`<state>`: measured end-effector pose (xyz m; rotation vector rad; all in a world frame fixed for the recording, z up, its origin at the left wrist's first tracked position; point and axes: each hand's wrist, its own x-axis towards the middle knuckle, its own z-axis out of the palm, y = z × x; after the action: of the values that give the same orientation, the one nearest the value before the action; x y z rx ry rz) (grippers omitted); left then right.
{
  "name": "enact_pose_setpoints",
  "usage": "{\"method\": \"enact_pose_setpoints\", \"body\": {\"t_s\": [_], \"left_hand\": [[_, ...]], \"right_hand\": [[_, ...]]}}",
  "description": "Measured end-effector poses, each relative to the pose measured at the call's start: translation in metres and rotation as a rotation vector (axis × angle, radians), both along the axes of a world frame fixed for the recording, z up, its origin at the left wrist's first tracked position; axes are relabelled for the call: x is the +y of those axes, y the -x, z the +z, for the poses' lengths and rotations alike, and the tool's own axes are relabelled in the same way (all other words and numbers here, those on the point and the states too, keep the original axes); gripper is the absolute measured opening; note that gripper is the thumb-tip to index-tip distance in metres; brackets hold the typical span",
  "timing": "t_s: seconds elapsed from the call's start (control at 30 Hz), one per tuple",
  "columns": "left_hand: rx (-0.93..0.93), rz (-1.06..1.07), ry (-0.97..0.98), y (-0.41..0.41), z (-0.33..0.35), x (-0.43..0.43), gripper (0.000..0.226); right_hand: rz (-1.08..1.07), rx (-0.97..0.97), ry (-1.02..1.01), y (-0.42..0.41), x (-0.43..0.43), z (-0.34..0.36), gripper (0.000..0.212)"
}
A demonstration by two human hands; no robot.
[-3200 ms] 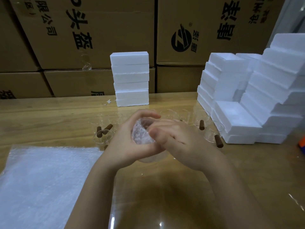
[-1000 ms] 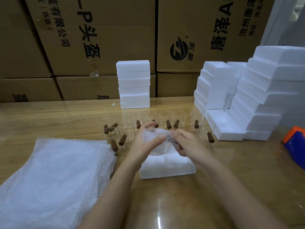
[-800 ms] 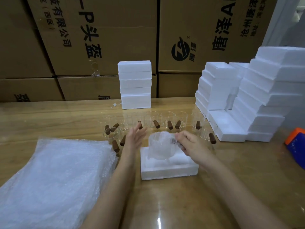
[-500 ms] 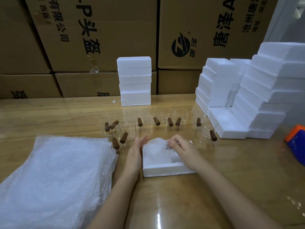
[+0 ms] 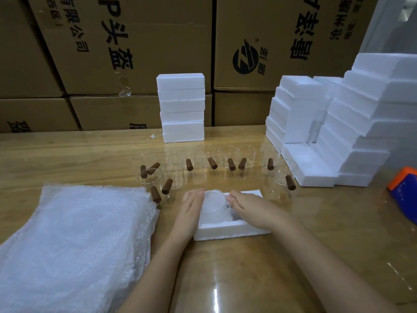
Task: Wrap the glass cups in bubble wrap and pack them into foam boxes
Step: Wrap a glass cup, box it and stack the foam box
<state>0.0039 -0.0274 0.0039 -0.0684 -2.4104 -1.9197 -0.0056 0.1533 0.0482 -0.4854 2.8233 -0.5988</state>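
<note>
Just below the middle of the frame, a wrapped cup (image 5: pixel 213 203) sits sunk in the open foam box (image 5: pixel 228 231). It is a pale, cloudy bundle of bubble wrap, rounded on top, and the glass inside cannot be made out. The left hand (image 5: pixel 191 208) lies flat with its fingers straight against the left side of the box and the bundle, grasping nothing. The right hand (image 5: pixel 250 208) rests over the right part of the box with its fingertips on the bundle; whether they pinch a fold of wrap cannot be told. Beyond the box, bare glass cups (image 5: pixel 228 155) with brown stub handles stand in a loose row on the wooden table (image 5: pixel 248 279). A stack of bubble wrap sheets (image 5: pixel 74 240) fills the lower left. White foam boxes are stacked at centre (image 5: pixel 181 107), and more are piled on the right (image 5: pixel 361 118).
</note>
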Motion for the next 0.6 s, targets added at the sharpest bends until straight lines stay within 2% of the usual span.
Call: {"method": "enact_pose_setpoints", "body": {"t_s": [0.1, 0.23, 0.3, 0.37, 0.6], "left_hand": [[0.027, 0.027, -0.023, 0.0, 0.001, 0.0, 0.02], [0.066, 0.047, -0.036, -0.001, 0.0, 0.0, 0.02], [0.069, 0.048, -0.046, -0.001, 0.001, -0.001, 0.019], [0.074, 0.04, -0.048, -0.001, 0.001, -0.001, 0.02], [0.079, 0.036, -0.02, 0.002, 0.002, -0.002, 0.023]], "right_hand": [[0.0, 0.094, -0.073, 0.001, 0.002, 0.005, 0.034], [0.065, 0.425, 0.141, -0.004, 0.005, 0.013, 0.031], [0.203, 0.431, 0.142, -0.008, 0.001, 0.017, 0.033], [0.284, 0.392, 0.037, -0.009, -0.005, 0.014, 0.036], [0.288, 0.327, -0.155, -0.004, -0.023, 0.008, 0.062]]}}
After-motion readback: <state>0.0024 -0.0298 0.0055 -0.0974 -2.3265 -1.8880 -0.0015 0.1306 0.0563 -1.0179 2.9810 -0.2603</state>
